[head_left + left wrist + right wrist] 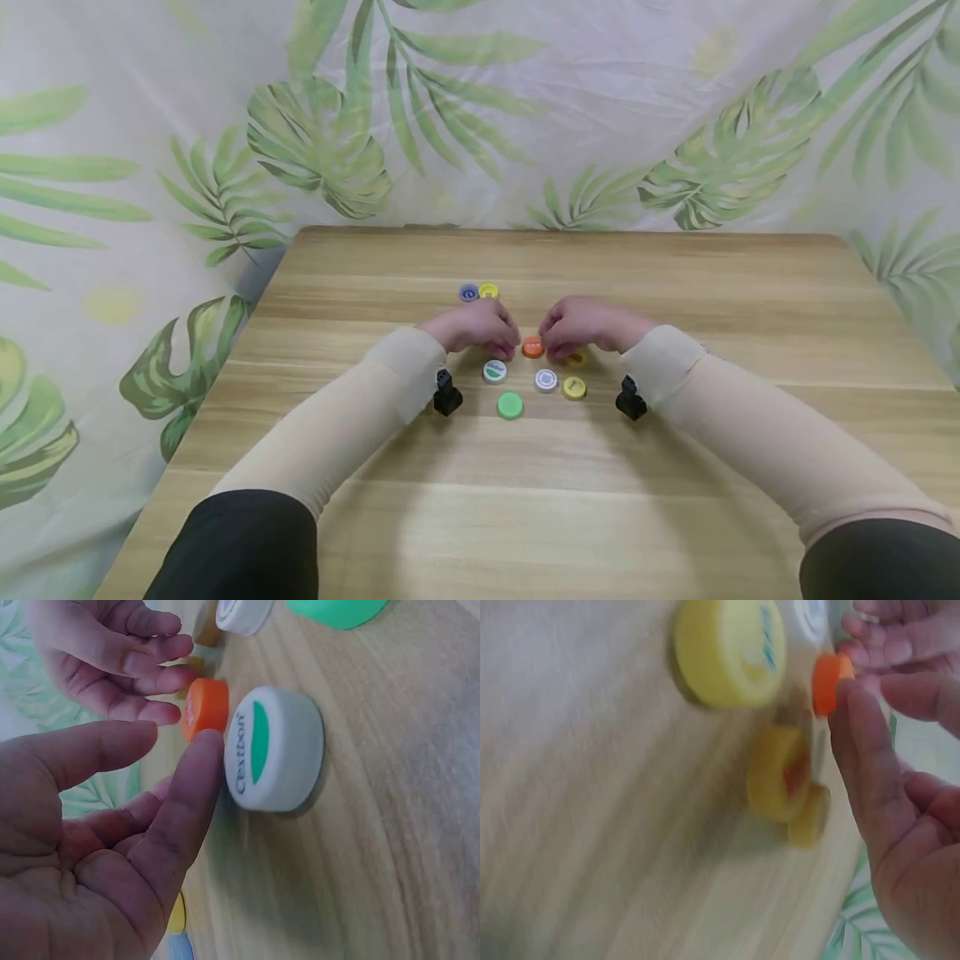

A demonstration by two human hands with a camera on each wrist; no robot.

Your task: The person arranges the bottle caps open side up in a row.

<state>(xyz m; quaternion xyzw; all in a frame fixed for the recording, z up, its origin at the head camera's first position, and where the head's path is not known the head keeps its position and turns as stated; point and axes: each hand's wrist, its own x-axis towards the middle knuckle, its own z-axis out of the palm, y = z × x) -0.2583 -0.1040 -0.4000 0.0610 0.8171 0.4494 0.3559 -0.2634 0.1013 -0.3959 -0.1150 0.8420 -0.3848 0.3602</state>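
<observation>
An orange bottle cap (532,347) lies on the wooden table between my two hands. My left hand (483,325) is at its left, thumb and index finger apart; in the left wrist view the index fingertip is right at the orange cap's edge and beside a white cap (274,750) lettered "Cestbon". From the other side my right hand (588,323) reaches in, its fingers extended close to the orange cap and nothing gripped. Two amber caps (776,776) sit near the right hand in the right wrist view, one partly behind the other.
Nearer the front lie a white cap with a round print (546,381), a yellow cap (574,388) and a green cap (510,406). Behind the left hand, a blue-purple cap (468,292) and another yellow cap (488,291) lie side by side. A leaf-patterned cloth (480,108) hangs beyond the table.
</observation>
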